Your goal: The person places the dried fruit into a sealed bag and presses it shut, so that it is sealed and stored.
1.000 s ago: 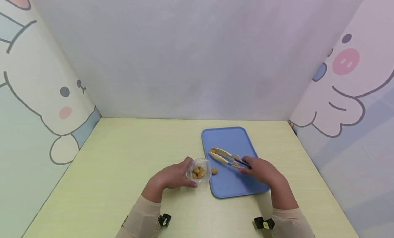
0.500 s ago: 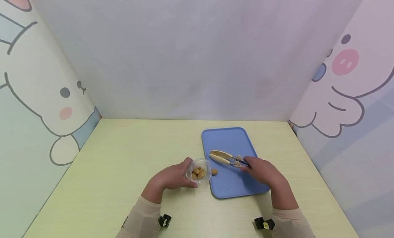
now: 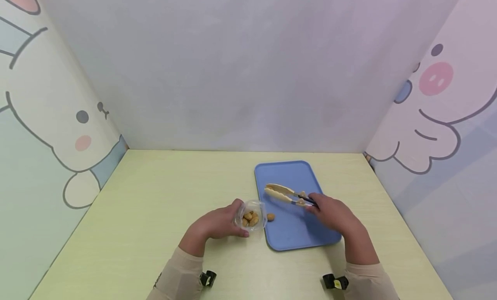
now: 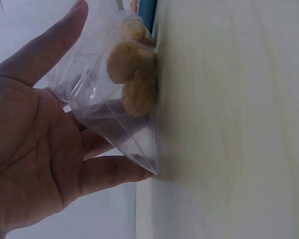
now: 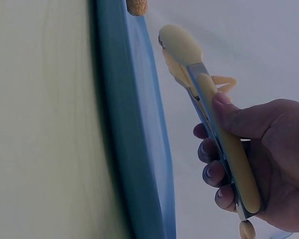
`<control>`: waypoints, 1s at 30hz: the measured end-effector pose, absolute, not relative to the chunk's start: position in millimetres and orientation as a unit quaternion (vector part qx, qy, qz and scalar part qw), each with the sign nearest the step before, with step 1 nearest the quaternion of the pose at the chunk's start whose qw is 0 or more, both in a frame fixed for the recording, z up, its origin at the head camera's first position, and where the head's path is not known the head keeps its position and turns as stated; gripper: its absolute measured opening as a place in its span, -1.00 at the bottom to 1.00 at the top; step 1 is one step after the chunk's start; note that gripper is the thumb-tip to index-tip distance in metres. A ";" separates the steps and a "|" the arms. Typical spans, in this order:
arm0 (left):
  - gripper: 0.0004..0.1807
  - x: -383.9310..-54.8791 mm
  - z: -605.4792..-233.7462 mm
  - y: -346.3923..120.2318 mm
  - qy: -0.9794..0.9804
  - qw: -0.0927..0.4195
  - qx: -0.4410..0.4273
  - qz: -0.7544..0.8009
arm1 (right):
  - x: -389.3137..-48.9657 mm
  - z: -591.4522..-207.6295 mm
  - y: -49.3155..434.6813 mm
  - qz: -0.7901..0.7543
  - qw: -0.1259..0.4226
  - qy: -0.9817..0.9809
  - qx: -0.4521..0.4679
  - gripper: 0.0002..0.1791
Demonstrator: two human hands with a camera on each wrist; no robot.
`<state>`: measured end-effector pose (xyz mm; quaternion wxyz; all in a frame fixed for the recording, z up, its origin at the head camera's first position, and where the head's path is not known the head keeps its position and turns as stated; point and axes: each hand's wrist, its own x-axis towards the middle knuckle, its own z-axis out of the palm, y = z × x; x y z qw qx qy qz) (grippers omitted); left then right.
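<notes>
My left hand [image 3: 220, 221] holds a clear plastic bag [image 4: 97, 107] between thumb and fingers. Its mouth faces up, and several brown nuts [image 3: 251, 218] lie inside. My right hand [image 3: 330, 211] grips a pair of tongs [image 5: 222, 129], thumb on one cream-coloured arm and fingers round the other. The scalloped tong heads [image 3: 278, 192] are close together above the blue tray [image 3: 293, 235]. Something dark shows at their tips in the right wrist view, mostly hidden. A single wrinkled nut [image 3: 270, 216] lies on the tray's left side, beside the bag.
The bag stands on the pale wooden table [image 3: 155, 205], against the tray's left edge. A grey wall [image 3: 248, 75] rises behind the table, and cartoon-painted walls flank it on both sides.
The tong heads have drawn closer together, then risen slightly off the tray, my right hand shifting a little right. The left hand and bag have stayed in place.
</notes>
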<state>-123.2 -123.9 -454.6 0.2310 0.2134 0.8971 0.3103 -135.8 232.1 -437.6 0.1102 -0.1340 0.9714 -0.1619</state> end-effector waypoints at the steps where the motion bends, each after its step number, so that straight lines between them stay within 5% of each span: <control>1: -0.26 -123.2 -454.8 -123.8 0.897 0.231 0.213 0.311 | -136.1 -436.7 232.6 -0.166 0.108 0.971 -0.134 -0.81; 30: -0.25 -122.9 -453.6 -123.7 0.897 0.230 0.214 0.312 | -132.4 -418.8 238.4 -0.231 0.111 0.957 -0.135 -0.64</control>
